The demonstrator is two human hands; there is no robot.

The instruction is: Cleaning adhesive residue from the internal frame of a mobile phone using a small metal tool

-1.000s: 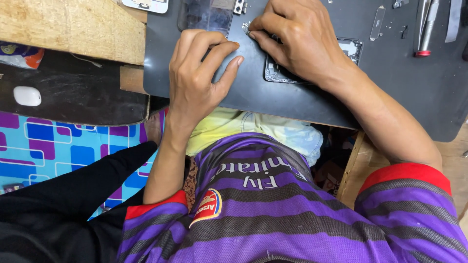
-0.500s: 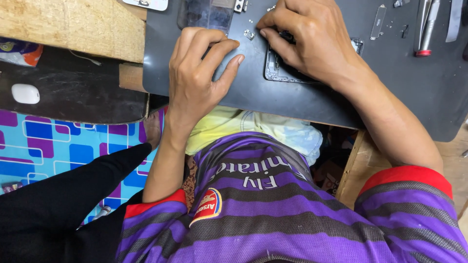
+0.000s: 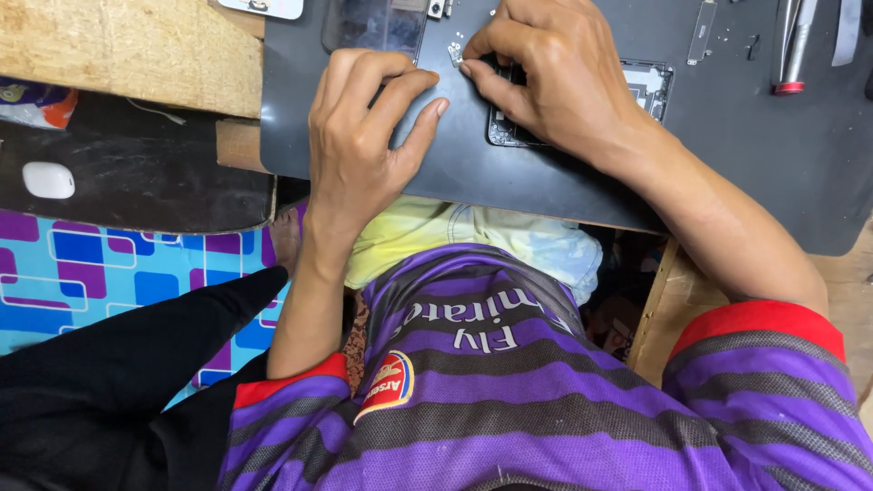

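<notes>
My left hand (image 3: 359, 136) rests palm down on a dark grey work mat (image 3: 509, 182), fingers curled near a clear glass panel (image 3: 377, 25). My right hand (image 3: 546, 77) lies over an opened phone body (image 3: 637, 91), whose inner parts show beside my knuckles. Its thumb and forefinger pinch at a tiny silver part (image 3: 455, 53) on the mat; what they grip is too small to tell. Both hands nearly touch at the fingertips.
A red-tipped tool (image 3: 789, 55) and small metal parts (image 3: 702, 32) lie at the mat's far right. A wooden board (image 3: 127, 50) is at the left, with a dark tray (image 3: 136, 182) holding a white earbud case (image 3: 47, 179). A blue and purple patterned floor mat (image 3: 82, 273) lies below.
My right hand has slid a little toward the left hand, its fingertips closing on the small silver part. The left hand has stayed flat on the mat.
</notes>
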